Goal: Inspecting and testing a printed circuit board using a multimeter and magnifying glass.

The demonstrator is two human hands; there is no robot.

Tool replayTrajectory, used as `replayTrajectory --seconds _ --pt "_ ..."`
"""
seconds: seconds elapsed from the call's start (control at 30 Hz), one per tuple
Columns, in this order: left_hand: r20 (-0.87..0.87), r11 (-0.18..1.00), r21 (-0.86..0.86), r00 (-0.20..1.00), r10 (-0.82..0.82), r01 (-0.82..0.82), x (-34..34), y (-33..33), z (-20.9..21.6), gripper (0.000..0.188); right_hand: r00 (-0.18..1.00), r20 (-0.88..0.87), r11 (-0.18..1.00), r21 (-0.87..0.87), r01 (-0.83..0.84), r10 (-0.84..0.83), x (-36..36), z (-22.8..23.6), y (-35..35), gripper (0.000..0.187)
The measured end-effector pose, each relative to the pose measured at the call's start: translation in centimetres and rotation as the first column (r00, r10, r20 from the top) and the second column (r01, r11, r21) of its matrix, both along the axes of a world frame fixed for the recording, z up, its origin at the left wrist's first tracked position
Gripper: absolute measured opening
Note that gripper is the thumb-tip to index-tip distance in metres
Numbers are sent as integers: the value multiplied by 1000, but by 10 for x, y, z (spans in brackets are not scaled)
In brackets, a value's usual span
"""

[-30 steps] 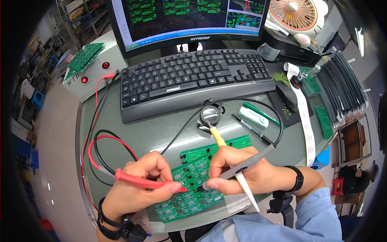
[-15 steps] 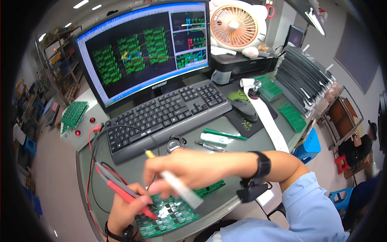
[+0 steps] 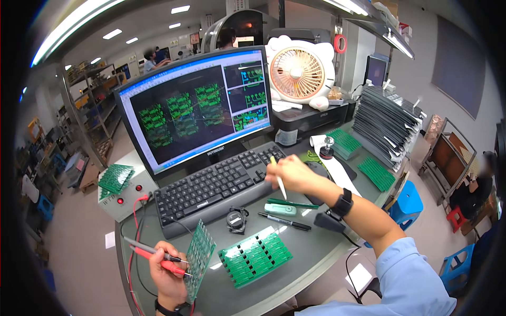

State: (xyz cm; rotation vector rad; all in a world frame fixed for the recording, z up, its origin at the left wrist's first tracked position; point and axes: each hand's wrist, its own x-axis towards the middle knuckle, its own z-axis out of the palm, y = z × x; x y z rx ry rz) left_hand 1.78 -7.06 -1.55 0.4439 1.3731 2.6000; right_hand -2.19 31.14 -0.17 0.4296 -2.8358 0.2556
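My left hand (image 3: 167,274) is closed round a red test probe (image 3: 167,265) and a grey-black test probe (image 3: 153,249), their metal tips pointing right. A green circuit board (image 3: 200,257) stands tilted on edge against the same hand, apparently held by it; the fingers on it are partly hidden. A second green circuit board (image 3: 255,257) with rows of dark slots lies flat to the right. My right hand (image 3: 291,175) is raised near the right end of the black keyboard (image 3: 219,188), gripping a slim white-and-yellow tool (image 3: 280,183) with its white end down.
Behind the keyboard stands a monitor (image 3: 195,105). A round black device (image 3: 236,219), a pen (image 3: 284,221) and a pale green tool (image 3: 280,209) lie mid-desk. A grey-white box (image 3: 126,200) with red sockets is at left. More boards (image 3: 376,174) and stacked black trays (image 3: 387,126) sit at right.
My right hand has gone from above the board near my left hand up and right to the keyboard. One board is now tilted up at my left hand; another lies fully uncovered. The monitor picture differs.
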Motion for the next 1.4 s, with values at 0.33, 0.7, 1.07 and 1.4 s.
replayTrajectory --seconds 0.33,0.7,1.07,1.4 --pt "-207 992 20 970 128 -127 21 21 -17 26 689 80 262 -951 -164 720 87 11 -177 70" --pt "-9 735 -677 999 49 -42 -10 -7 15 31 922 -50 696 -672 253 -383 144 28 92 62" --pt "66 -157 -987 973 -220 31 -11 13 34 42 690 -371 779 -198 594 -621 224 -51 227 47" --pt "-288 1 -955 921 -261 -298 68 70 86 30 995 -49 939 -337 65 -86 259 -66 159 38"
